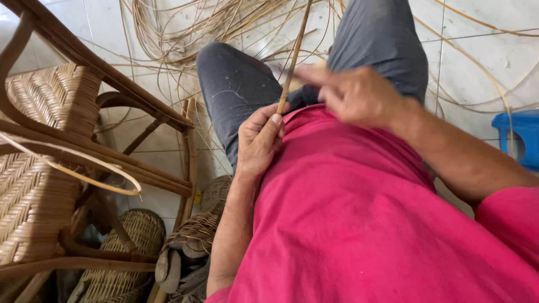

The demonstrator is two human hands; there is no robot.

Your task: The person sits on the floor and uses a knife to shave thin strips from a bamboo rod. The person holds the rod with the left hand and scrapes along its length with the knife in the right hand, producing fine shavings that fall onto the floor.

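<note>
Two hands work one rattan cane (294, 53) right over the lap. The left hand (259, 140) is closed around the cane's lower end, thumb pressed along it, pinning it just above the hem of the pink shirt (348, 219). From there the cane rises steeply between the grey-trousered knees (236, 84) and runs out of the top of the view. The right hand (351, 95) sits just beside the cane, a little higher up, and it is blurred; its fingers look curled, with something pale at the fingertips near the cane, but whether it grips a tool, a sliver or nothing at all, I cannot tell. My read: this is the stage of dressing or stripping the cane, left hand anchoring, right hand working along the shaft. The next stroke would call for a firm left grip so the cane does not twist, and a right hand that keeps close to the shaft and clear of that left thumb. Around the person, loose strips (224, 22) lie in a tangle on the tiled floor (494, 62) beyond the knees. A cane chair frame (95, 146) with woven panels (50, 95) stands to the left, woven baskets (132, 235) lie below it, and a blue stool (522, 137) sits at the right edge.
</note>
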